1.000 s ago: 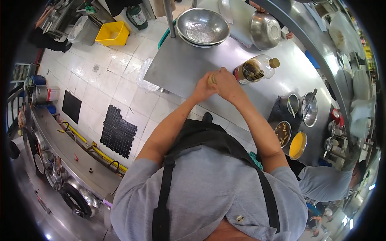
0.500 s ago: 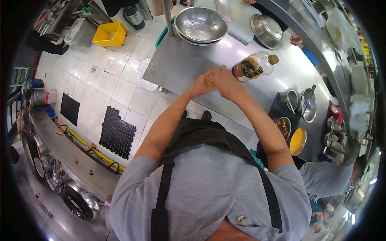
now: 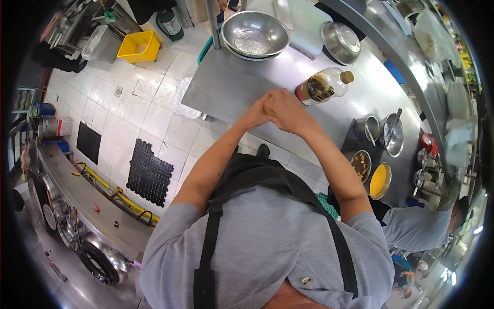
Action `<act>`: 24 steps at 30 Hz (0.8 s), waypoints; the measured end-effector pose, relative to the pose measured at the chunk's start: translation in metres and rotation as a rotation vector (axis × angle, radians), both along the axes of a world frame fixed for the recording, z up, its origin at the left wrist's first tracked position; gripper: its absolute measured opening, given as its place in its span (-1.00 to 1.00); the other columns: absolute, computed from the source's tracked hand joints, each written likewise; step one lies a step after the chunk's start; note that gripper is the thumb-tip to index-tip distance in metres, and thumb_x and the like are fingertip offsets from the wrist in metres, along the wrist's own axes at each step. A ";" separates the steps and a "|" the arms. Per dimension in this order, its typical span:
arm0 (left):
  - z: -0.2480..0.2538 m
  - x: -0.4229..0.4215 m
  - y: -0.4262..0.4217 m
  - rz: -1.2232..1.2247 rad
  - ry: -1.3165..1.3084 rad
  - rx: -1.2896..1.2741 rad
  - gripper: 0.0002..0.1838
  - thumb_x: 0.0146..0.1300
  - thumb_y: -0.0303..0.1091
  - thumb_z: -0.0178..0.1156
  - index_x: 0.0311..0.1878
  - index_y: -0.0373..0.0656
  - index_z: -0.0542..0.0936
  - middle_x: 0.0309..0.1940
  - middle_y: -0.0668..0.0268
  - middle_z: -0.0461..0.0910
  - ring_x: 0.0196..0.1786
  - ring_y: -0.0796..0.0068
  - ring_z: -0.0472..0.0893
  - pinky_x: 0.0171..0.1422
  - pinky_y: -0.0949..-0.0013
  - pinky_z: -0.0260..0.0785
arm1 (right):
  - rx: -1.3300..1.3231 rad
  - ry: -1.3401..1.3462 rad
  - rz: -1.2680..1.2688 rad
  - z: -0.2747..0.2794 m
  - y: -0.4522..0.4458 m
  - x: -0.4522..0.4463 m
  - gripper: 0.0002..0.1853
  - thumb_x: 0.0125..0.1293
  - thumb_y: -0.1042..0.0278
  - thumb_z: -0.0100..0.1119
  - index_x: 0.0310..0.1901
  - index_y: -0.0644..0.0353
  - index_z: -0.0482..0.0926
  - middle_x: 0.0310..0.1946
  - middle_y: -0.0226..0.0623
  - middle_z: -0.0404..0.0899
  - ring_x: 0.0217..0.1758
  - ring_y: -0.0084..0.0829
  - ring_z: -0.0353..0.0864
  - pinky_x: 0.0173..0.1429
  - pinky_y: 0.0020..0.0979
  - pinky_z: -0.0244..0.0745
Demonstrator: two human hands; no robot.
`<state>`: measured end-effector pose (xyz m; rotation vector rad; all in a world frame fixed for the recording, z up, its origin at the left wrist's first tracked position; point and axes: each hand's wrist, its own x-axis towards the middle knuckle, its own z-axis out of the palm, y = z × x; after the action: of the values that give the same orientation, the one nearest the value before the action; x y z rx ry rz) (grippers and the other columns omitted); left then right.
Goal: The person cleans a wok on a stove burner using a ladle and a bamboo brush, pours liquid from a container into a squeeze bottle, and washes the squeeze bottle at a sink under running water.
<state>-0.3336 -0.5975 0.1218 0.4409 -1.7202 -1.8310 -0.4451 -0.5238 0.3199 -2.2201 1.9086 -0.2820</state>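
Both hands together, just left of big bottle [image 3: 320, 86]: left hand [image 3: 258, 111] and right hand [image 3: 292, 111] closed round small pale thing [image 3: 269, 109]. Less of it shows than moment ago, so I can't tell what squeezing does.

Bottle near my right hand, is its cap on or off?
On: the gold-coloured cap sits at the end of the clear bottle, covering its mouth.
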 end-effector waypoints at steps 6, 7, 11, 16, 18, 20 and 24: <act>0.018 0.004 0.007 0.001 0.009 0.066 -0.29 0.12 -0.39 0.57 0.35 -0.07 0.49 0.14 0.30 0.58 0.22 0.43 0.55 0.40 0.27 0.39 | 0.200 -0.048 0.016 0.003 -0.007 -0.001 -0.79 0.16 0.42 0.37 -0.14 0.15 0.68 0.04 -0.07 0.60 0.19 -0.02 0.58 0.22 -0.05 0.54; 0.020 0.005 0.006 0.012 0.005 -0.018 -0.29 0.13 -0.40 0.56 0.35 -0.07 0.48 0.13 0.30 0.58 0.22 0.43 0.54 0.41 0.27 0.38 | 0.083 -0.081 0.163 -0.003 -0.004 -0.006 -0.83 0.14 0.41 0.35 -0.20 0.14 0.70 0.02 -0.09 0.61 0.17 -0.03 0.58 0.18 -0.06 0.55; 0.008 0.002 0.006 0.002 0.006 -0.012 -0.28 0.16 -0.41 0.54 0.38 -0.08 0.44 0.14 0.33 0.58 0.22 0.46 0.53 0.40 0.26 0.38 | 0.108 -0.015 -0.160 -0.003 0.001 0.005 -0.84 0.19 0.33 0.38 -0.21 0.14 0.70 0.04 -0.12 0.60 0.21 -0.05 0.57 0.24 -0.04 0.51; 0.011 0.003 0.011 0.035 0.037 -0.048 -0.31 0.21 -0.39 0.52 0.39 -0.06 0.44 0.13 0.32 0.57 0.18 0.46 0.54 0.35 0.25 0.40 | 0.055 -0.226 0.047 -0.005 0.002 -0.008 -0.81 0.25 0.26 0.40 -0.16 0.13 0.71 0.07 -0.07 0.58 0.24 -0.03 0.56 0.24 -0.01 0.53; 0.012 0.002 0.006 -0.053 0.045 0.090 -0.31 0.21 -0.40 0.51 0.39 -0.07 0.43 0.15 0.33 0.56 0.20 0.46 0.54 0.36 0.27 0.40 | 0.160 -0.061 -0.161 -0.003 0.001 -0.001 -0.78 0.24 0.25 0.41 -0.13 0.14 0.72 0.07 -0.03 0.57 0.24 -0.05 0.56 0.21 -0.01 0.55; 0.014 0.001 0.008 -0.060 0.049 0.143 -0.32 0.21 -0.41 0.51 0.38 -0.09 0.43 0.16 0.34 0.55 0.22 0.46 0.53 0.37 0.28 0.39 | 0.160 0.045 -0.177 -0.005 0.003 -0.001 -0.77 0.23 0.25 0.42 -0.13 0.14 0.72 0.06 -0.02 0.57 0.23 -0.06 0.58 0.18 0.00 0.57; 0.020 0.000 0.008 -0.001 0.010 -0.006 -0.35 0.21 -0.44 0.50 0.34 -0.11 0.45 0.17 0.35 0.55 0.24 0.43 0.54 0.38 0.29 0.39 | 0.058 0.107 -0.131 0.000 0.004 0.002 -0.80 0.20 0.27 0.40 -0.17 0.12 0.73 0.03 -0.09 0.58 0.20 -0.10 0.60 0.15 -0.05 0.57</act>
<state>-0.3335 -0.5897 0.1418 0.4272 -1.7195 -1.8251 -0.4430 -0.5199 0.3198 -2.1170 2.0939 -0.1276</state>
